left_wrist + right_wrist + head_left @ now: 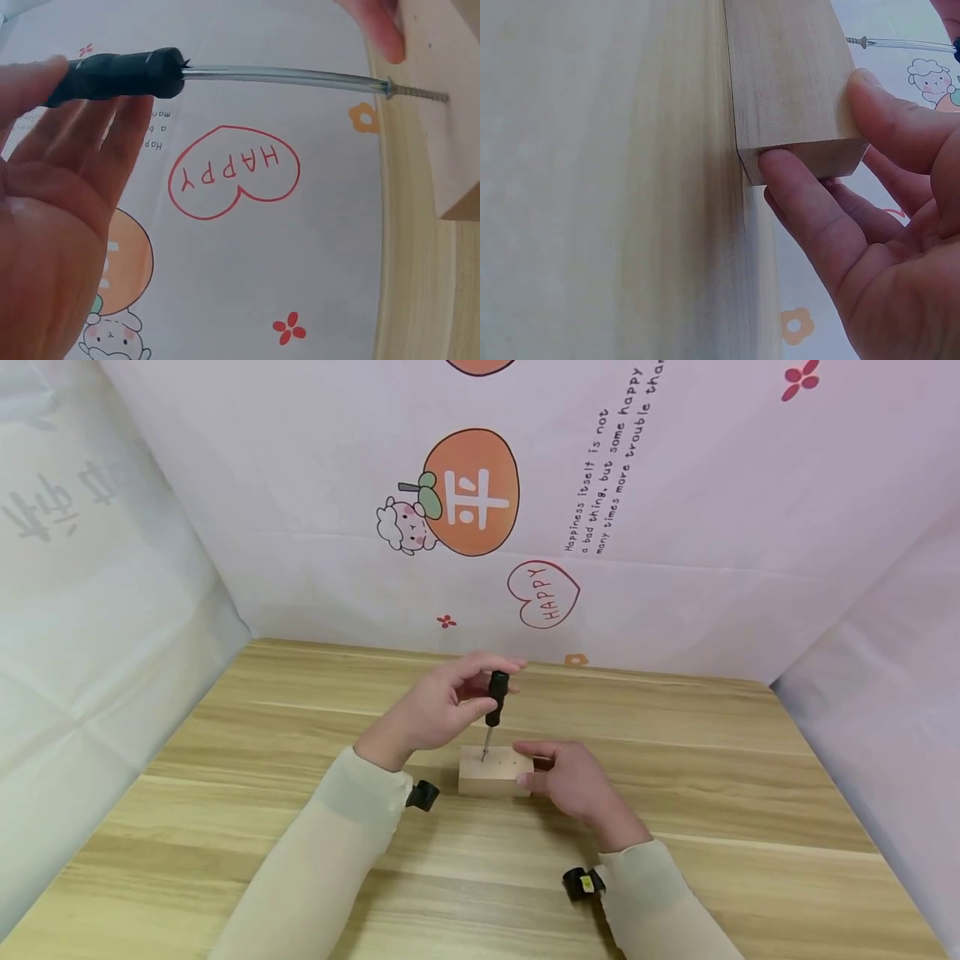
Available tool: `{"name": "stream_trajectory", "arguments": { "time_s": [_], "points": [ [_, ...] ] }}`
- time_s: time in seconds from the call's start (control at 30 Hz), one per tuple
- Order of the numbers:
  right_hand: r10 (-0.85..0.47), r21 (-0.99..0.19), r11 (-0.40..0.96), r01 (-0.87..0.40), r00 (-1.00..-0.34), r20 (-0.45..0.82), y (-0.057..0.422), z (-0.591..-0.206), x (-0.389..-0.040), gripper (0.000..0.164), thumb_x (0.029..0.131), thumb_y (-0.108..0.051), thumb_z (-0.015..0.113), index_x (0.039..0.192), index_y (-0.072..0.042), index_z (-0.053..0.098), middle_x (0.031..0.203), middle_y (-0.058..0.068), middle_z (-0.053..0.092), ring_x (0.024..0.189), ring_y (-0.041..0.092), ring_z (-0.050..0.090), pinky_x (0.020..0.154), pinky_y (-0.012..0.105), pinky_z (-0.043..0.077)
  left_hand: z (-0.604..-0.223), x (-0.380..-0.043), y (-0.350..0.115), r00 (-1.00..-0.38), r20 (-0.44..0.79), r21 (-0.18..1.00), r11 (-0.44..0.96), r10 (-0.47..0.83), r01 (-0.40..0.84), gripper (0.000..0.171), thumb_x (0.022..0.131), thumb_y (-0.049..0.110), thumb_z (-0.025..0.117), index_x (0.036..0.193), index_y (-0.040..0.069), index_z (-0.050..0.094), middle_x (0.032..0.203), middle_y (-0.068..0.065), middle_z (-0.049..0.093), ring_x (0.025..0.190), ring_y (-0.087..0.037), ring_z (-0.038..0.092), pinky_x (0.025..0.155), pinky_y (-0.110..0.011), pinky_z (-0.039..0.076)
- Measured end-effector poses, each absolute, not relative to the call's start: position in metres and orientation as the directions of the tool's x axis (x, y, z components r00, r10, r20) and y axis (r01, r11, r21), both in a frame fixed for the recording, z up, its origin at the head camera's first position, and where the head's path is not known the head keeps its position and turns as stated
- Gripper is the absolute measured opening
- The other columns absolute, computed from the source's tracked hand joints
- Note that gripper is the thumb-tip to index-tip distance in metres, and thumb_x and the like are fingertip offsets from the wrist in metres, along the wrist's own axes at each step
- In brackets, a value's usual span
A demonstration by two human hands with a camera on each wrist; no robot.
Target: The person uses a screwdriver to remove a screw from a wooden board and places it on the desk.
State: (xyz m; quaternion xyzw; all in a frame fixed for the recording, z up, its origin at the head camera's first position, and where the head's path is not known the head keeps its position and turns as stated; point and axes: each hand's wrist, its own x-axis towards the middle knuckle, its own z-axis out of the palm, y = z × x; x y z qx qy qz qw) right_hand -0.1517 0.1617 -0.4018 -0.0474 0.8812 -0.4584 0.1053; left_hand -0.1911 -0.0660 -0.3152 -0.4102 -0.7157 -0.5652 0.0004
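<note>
My left hand (438, 708) holds a screwdriver (493, 713) by its black handle, thumb on one side and fingers on the other. The steel shaft points down, and its tip meets the head of a screw (420, 93). That threaded screw stands in the top of a pale wooden block (491, 787), with much of its thread showing above the wood. Small dark holes dot the block's top to the right of the screw. At the block's right end, my right hand (576, 778) grips it, thumb on the near side and fingers at the end and far side.
The block lies on a wood-grain table (262, 810). Behind the table hangs a white printed sheet (337, 585), and pale sheets enclose both sides. Each wrist wears a small black camera, the left one (423, 795) close to the block's left end.
</note>
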Motion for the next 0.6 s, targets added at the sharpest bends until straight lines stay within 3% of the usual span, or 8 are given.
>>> {"name": "stream_trajectory", "arguments": {
  "time_s": [0.07,0.23,0.6],
  "points": [
    [-0.18,-0.817,0.576,0.013,-0.973,-0.142,0.162,-0.402,-0.152,0.04,0.087,-0.017,0.079,0.126,-0.021,0.072,0.126,-0.002,0.064,0.113,0.019,0.058,0.087,0.038,0.052,-0.313,-0.191,-0.067,-0.688,0.423,0.855,-0.009,0.59,0.519,0.04,0.095,-0.01,0.059,0.131,0.007,0.062,0.123,-0.007,0.065,0.105,-0.022,0.068,0.091,-0.037,0.054],
    [-0.182,-0.819,0.574,0.012,-0.973,-0.142,0.163,-0.403,-0.152,0.041,0.087,-0.016,0.079,0.127,-0.021,0.071,0.127,-0.001,0.063,0.115,0.02,0.058,0.088,0.039,0.052,-0.312,-0.188,-0.061,-0.77,0.401,0.889,-0.007,0.496,0.459,0.038,0.09,-0.01,0.067,0.125,0.004,0.068,0.105,-0.014,0.071,0.092,-0.022,0.072,0.086,-0.035,0.057],
    [-0.171,-0.801,0.598,0.014,-0.974,-0.145,0.163,-0.401,-0.152,0.041,0.087,-0.021,0.079,0.127,-0.025,0.071,0.129,-0.002,0.063,0.115,0.019,0.057,0.088,0.039,0.051,-0.316,-0.185,-0.05,-0.786,0.519,0.771,0.214,0.337,0.6,0.038,0.084,0.001,0.08,0.12,0.008,0.069,0.093,-0.001,0.068,0.082,-0.012,0.067,0.071,-0.03,0.058]
  ]
}}
